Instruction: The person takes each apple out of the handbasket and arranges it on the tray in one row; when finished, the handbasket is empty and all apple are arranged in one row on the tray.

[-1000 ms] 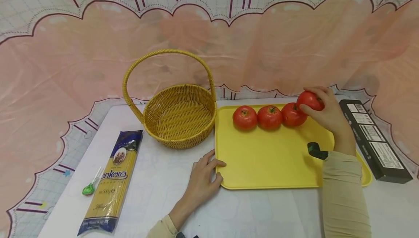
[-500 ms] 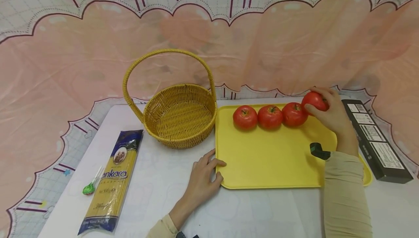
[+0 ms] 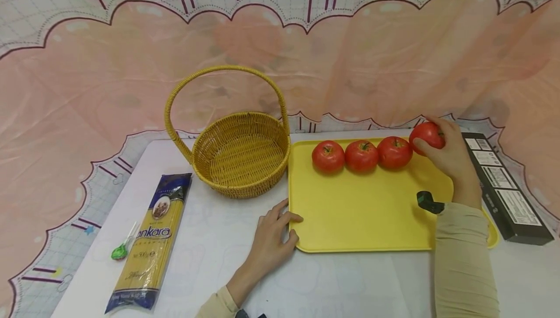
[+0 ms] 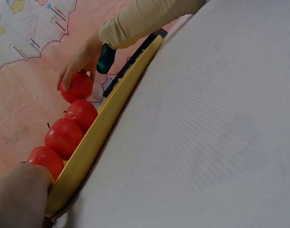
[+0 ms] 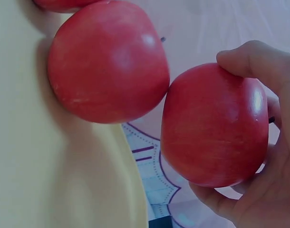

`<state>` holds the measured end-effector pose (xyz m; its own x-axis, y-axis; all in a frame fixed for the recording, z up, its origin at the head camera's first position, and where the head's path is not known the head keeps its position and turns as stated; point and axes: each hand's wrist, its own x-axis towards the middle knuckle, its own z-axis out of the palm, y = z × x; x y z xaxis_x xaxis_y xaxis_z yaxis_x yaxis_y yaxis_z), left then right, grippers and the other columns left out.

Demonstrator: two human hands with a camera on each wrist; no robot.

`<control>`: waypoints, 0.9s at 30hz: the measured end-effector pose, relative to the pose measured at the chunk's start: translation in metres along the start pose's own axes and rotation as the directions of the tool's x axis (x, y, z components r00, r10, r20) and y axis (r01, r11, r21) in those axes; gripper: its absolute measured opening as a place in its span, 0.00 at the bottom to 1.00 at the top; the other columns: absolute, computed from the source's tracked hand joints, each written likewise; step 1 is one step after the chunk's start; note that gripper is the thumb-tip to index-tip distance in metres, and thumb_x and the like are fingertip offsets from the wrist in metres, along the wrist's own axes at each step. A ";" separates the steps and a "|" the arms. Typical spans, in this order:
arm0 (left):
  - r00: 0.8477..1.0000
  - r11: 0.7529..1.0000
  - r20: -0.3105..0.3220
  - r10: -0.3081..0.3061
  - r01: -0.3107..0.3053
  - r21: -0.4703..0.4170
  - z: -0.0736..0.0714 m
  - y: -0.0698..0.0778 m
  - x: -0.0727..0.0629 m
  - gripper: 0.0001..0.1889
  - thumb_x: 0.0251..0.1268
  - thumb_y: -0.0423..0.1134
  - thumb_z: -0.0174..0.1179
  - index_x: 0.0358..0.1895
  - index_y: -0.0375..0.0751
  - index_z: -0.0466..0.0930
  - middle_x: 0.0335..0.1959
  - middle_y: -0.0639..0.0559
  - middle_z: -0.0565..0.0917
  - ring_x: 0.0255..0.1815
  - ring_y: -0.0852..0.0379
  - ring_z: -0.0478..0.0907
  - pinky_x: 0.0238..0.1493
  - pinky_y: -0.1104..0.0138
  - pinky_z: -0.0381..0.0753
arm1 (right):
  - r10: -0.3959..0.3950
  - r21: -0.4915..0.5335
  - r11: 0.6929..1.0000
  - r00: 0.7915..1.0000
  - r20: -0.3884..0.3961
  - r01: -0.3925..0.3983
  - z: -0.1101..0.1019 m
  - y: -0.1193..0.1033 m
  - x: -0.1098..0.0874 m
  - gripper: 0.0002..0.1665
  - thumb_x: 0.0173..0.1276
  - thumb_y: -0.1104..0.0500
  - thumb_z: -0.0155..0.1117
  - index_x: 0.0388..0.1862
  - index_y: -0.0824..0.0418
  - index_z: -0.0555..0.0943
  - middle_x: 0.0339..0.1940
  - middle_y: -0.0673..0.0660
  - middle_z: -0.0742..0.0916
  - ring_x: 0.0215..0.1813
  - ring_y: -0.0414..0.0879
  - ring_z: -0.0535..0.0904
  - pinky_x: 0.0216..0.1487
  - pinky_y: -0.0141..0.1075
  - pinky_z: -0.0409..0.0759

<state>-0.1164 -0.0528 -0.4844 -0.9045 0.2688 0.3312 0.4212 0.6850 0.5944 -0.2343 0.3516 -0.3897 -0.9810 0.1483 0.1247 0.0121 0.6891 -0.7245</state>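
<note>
My right hand [image 3: 452, 155] holds a red tomato [image 3: 424, 138] over the far right part of a yellow tray [image 3: 358, 216]. In the right wrist view, the thumb and fingers curve round the held tomato [image 5: 214, 128], close beside another tomato [image 5: 109, 61]. A row of three tomatoes lies along the tray's far edge: a left one [image 3: 328, 156], a middle one [image 3: 361, 156] and a right one [image 3: 394, 152]. At the tray's near left corner, my left hand [image 3: 272, 238] rests on the rim with loosely bent fingers. The left wrist view hides its fingertips.
An upright-handled wicker basket [image 3: 245, 186] stands left of the tray. Farther left lie a spaghetti pack [image 3: 148, 245] and a small green-ended item [image 3: 119, 252]. A long black box [image 3: 503, 189] lies along the tray's right side. Patterned cloth [image 3: 262, 75] hangs behind.
My right hand has moved a little to the right with the held tomato, away from the row's right tomato. The left hand and the tray have stayed in place.
</note>
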 end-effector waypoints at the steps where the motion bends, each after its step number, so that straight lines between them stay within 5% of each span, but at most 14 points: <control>1: 1.000 1.000 0.001 0.001 -0.001 0.000 0.000 0.000 0.000 0.14 0.51 0.33 0.57 0.40 0.56 0.81 0.65 0.47 0.72 0.61 0.51 0.73 0.47 0.63 0.62 | 0.008 0.000 1.000 1.000 -0.001 -0.008 0.000 0.001 0.000 0.43 0.65 0.42 0.57 0.75 0.40 0.51 0.75 0.64 0.53 0.68 0.69 0.55 0.61 0.68 0.59; 15: 1.000 1.000 0.005 -0.016 0.016 -0.004 0.000 0.000 0.000 0.14 0.51 0.34 0.57 0.40 0.57 0.81 0.65 0.47 0.72 0.61 0.52 0.73 0.48 0.62 0.63 | 0.041 0.003 0.999 0.998 -0.044 -0.040 0.009 0.025 0.006 0.44 0.64 0.40 0.57 0.75 0.47 0.52 0.71 0.70 0.57 0.66 0.70 0.57 0.61 0.71 0.52; 27: 1.000 1.000 -0.016 0.012 -0.012 0.013 0.001 -0.001 0.000 0.14 0.49 0.35 0.57 0.40 0.56 0.81 0.65 0.46 0.72 0.45 0.59 0.75 0.45 0.64 0.62 | 0.039 -0.012 0.999 0.999 -0.023 -0.039 0.017 0.037 0.009 0.42 0.66 0.42 0.55 0.75 0.53 0.54 0.72 0.72 0.55 0.66 0.72 0.56 0.61 0.67 0.59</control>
<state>-0.1169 -0.0531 -0.4857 -0.8981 0.2661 0.3502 0.4310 0.6908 0.5805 -0.2461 0.3662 -0.4273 -0.9752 0.1912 0.1115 0.0532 0.6915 -0.7204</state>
